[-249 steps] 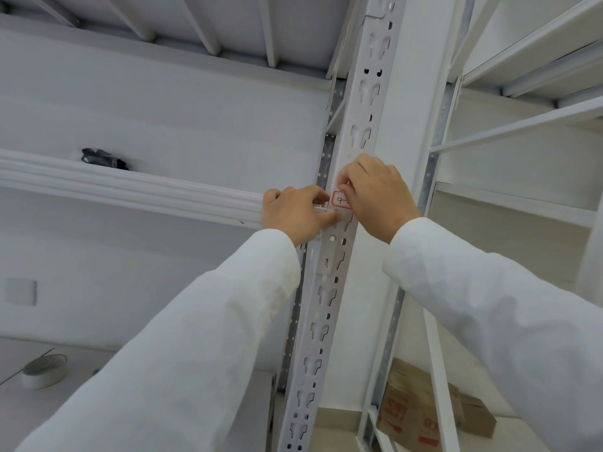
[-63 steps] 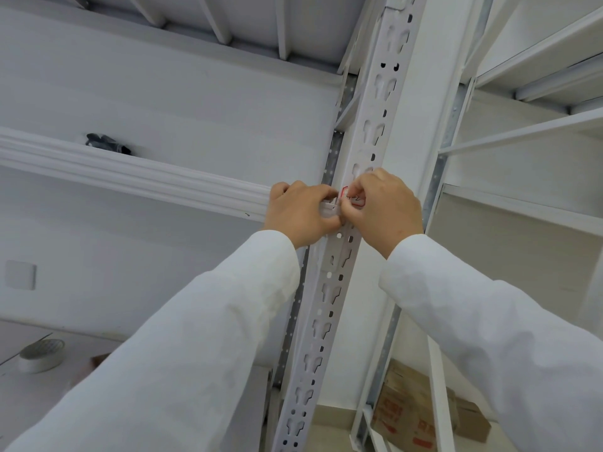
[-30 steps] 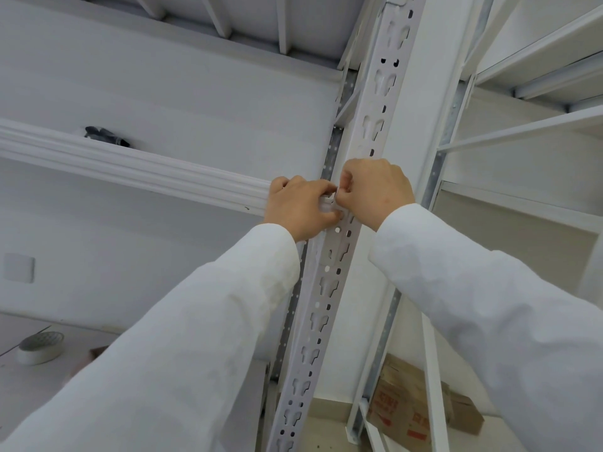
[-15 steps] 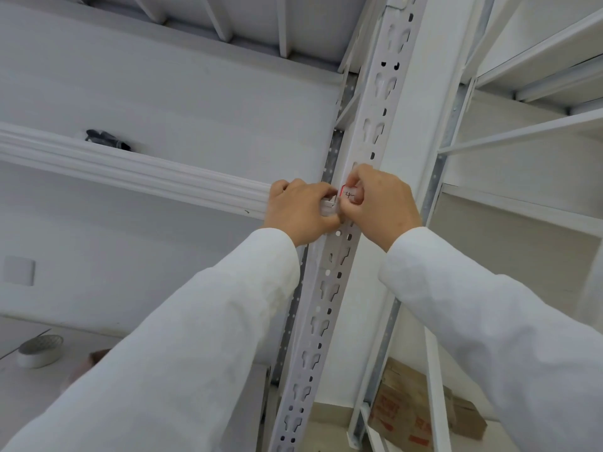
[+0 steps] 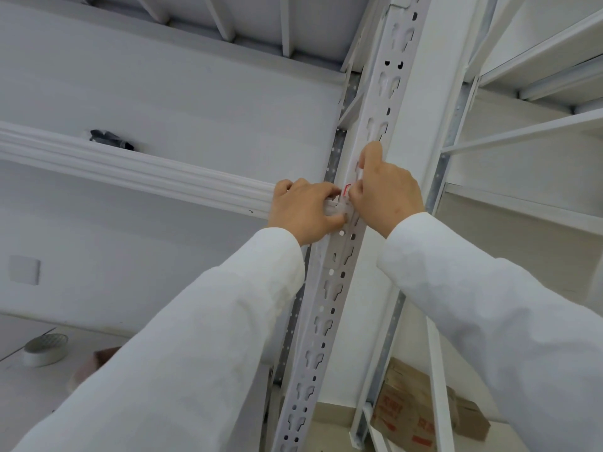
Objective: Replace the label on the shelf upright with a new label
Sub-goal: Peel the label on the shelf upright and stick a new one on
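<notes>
your left hand (image 5: pixel 305 212) and right hand (image 5: pixel 385 194) both pinch the label (image 5: pixel 346 190) on the shelf upright (image 5: pixel 329 288). it looks thin, light and easy to tear, so hold its edge.

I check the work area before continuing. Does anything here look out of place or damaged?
Nothing looks damaged. Both hands, left and right, work on the red-bordered label on the shelf upright. One small dark object lies alone on the white shelf beam; what it is cannot be told.
</notes>
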Demonstrator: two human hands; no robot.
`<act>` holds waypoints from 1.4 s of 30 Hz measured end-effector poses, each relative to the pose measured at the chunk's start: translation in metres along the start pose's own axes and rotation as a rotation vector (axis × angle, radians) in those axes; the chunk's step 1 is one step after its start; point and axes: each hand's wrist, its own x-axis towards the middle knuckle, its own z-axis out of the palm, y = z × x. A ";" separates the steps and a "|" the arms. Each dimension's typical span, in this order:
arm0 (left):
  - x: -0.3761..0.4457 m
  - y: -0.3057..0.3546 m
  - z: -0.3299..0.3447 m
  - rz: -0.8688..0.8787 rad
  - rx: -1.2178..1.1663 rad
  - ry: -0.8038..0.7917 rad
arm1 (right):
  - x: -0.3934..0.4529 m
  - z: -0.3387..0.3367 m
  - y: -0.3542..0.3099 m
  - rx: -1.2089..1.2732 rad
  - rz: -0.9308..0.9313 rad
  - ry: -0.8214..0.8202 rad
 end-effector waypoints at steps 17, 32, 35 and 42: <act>0.001 -0.001 -0.001 0.011 0.046 -0.006 | -0.038 0.028 0.033 0.395 0.168 0.286; 0.002 -0.002 0.002 0.014 0.045 0.004 | -0.038 0.030 0.011 0.496 0.363 0.281; 0.001 -0.002 0.002 0.011 0.046 0.001 | -0.031 0.022 0.017 0.519 0.367 0.203; 0.002 -0.002 0.002 0.012 0.032 -0.003 | -0.032 0.020 0.021 0.432 0.268 0.201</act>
